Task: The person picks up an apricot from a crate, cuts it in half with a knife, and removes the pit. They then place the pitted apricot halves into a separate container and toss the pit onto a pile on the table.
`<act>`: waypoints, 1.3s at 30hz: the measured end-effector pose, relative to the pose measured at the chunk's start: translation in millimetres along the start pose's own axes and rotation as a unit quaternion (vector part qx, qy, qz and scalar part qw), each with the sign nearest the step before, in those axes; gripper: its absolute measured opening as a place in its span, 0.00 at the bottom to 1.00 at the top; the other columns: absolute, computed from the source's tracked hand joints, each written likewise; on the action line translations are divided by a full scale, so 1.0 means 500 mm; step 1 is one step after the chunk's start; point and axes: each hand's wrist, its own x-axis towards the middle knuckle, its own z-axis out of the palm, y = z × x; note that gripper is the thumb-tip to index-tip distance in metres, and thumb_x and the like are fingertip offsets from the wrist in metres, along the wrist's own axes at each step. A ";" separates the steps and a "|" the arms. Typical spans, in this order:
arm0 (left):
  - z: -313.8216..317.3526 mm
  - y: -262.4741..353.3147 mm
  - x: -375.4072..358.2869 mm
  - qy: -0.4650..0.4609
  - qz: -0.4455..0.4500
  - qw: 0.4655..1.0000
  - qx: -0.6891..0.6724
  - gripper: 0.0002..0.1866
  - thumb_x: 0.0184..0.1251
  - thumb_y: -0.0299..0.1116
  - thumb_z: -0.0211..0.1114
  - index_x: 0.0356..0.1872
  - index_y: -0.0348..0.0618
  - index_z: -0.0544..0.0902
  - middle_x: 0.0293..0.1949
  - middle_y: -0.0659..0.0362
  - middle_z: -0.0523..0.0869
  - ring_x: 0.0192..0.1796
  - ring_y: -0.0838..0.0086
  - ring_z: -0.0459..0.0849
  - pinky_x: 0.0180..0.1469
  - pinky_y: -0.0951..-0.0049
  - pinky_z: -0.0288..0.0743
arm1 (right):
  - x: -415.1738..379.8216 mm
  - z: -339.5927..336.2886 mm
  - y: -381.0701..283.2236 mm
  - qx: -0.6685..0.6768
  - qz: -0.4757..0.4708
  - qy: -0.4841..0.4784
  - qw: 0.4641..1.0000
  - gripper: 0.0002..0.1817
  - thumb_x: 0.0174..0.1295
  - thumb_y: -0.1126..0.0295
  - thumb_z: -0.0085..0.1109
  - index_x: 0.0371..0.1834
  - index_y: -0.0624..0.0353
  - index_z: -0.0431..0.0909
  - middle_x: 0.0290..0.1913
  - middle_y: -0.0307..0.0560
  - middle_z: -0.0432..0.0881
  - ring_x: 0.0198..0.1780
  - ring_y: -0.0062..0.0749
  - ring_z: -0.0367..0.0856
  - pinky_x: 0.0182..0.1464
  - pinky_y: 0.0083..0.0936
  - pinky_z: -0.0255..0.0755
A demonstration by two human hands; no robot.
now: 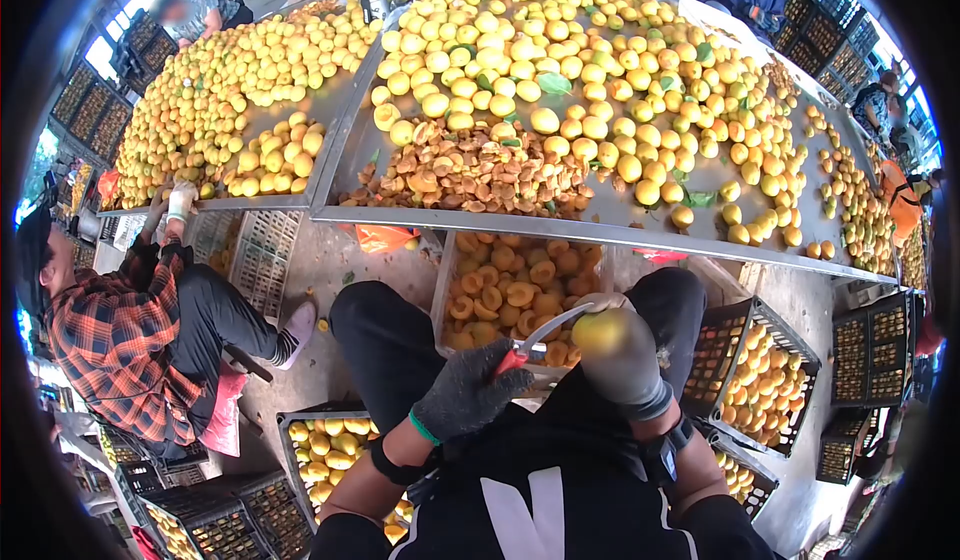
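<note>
My left hand (470, 392), in a dark grey glove with a green cuff edge, is closed round the red handle of a curved-blade knife (541, 334). The pale blade arcs up and right toward the fruit in my other hand. My right hand (628, 372), also gloved and partly blurred, grips a yellow apricot (598, 333) above my lap. Between my knees sits a crate (440, 305) of orange apricot halves (512, 285). On the metal table (470, 222) in front, a heap of brown-orange pits and scraps (480, 167) lies before many whole apricots (545, 120).
Crates of apricots stand low at my left (290, 450) and right (765, 335). A person in a plaid shirt (120, 340) sits at left, a gloved hand at the neighbouring table's edge (240, 203). More people and stacked crates (95, 110) line the surroundings. Orange bag (385, 238) hangs below the table.
</note>
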 end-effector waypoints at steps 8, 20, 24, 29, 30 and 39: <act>0.045 -0.063 0.015 0.057 0.139 0.982 -0.114 0.13 0.63 0.32 0.65 0.45 0.37 0.77 0.34 0.50 0.80 0.35 0.59 0.82 0.35 0.66 0.74 | -0.006 0.029 0.026 0.085 0.118 -0.026 0.989 0.28 0.47 0.85 0.66 0.53 0.56 0.70 0.52 0.41 0.75 0.55 0.28 0.73 0.60 0.26 0.67; 0.042 -0.089 0.006 0.061 0.160 0.973 0.155 0.20 0.60 0.41 0.68 0.43 0.37 0.72 0.30 0.42 0.80 0.34 0.47 0.82 0.32 0.57 0.74 | 0.002 0.027 0.008 0.072 0.026 -0.005 0.997 0.28 0.49 0.79 0.69 0.55 0.57 0.69 0.50 0.41 0.74 0.52 0.27 0.73 0.58 0.25 0.68; 0.044 -0.083 -0.003 0.076 0.148 0.967 0.193 0.21 0.60 0.41 0.68 0.44 0.38 0.72 0.30 0.43 0.81 0.33 0.47 0.82 0.31 0.57 0.74 | -0.002 0.031 0.013 0.036 0.005 0.007 0.999 0.30 0.46 0.71 0.74 0.53 0.57 0.69 0.49 0.44 0.73 0.51 0.28 0.72 0.56 0.25 0.66; 0.053 -0.099 -0.010 0.125 0.200 0.945 0.226 0.20 0.59 0.42 0.69 0.44 0.37 0.76 0.28 0.44 0.82 0.30 0.48 0.82 0.30 0.57 0.75 | -0.006 0.042 0.010 0.026 0.015 -0.002 1.000 0.28 0.47 0.77 0.72 0.52 0.55 0.70 0.48 0.39 0.71 0.49 0.23 0.70 0.57 0.22 0.65; 0.054 -0.099 -0.011 0.126 0.200 0.945 0.226 0.20 0.59 0.42 0.69 0.44 0.37 0.76 0.28 0.44 0.82 0.30 0.48 0.82 0.30 0.57 0.75 | -0.006 0.044 0.009 0.014 0.016 -0.012 1.000 0.28 0.47 0.77 0.73 0.51 0.54 0.69 0.48 0.39 0.70 0.49 0.23 0.70 0.56 0.21 0.65; 0.056 -0.106 -0.005 0.159 0.218 0.919 0.286 0.19 0.61 0.39 0.66 0.46 0.37 0.77 0.25 0.47 0.82 0.28 0.53 0.83 0.28 0.59 0.75 | -0.009 0.071 0.012 0.042 -0.004 0.009 0.999 0.28 0.48 0.76 0.72 0.52 0.55 0.69 0.50 0.41 0.70 0.49 0.23 0.70 0.54 0.20 0.67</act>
